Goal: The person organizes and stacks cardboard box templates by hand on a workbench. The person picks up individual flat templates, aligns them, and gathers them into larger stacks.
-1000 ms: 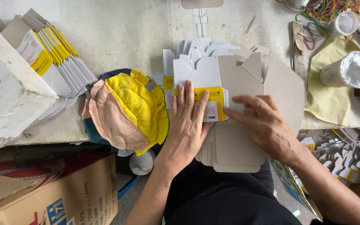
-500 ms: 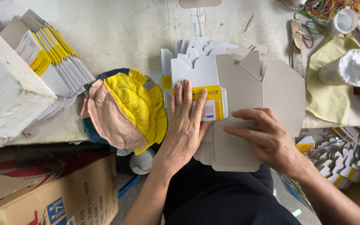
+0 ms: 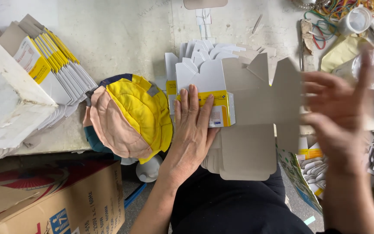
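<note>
Left hand (image 3: 192,130): fingers flat and spread, pressing the flat carton (image 3: 243,117) onto the stack of cartons (image 3: 213,54) at the table (image 3: 126,34) edge. Right hand (image 3: 340,117): open, blurred, holding nothing, just right of the carton. Padded cap (image 3: 128,117) lies left.

A quilted yellow and peach cushion (image 3: 128,117) lies at the edge of the worktable (image 3: 122,39), and to its left a fanned row of flat folded cartons (image 3: 53,71) leans against a white box (image 3: 5,104). At the far right corner there are coloured rubber bands (image 3: 343,8), a roll of clear tape (image 3: 355,20) and a yellow cloth (image 3: 343,52) (partly hidden). A brown cardboard box (image 3: 57,199) stands on the floor below the table.
</note>
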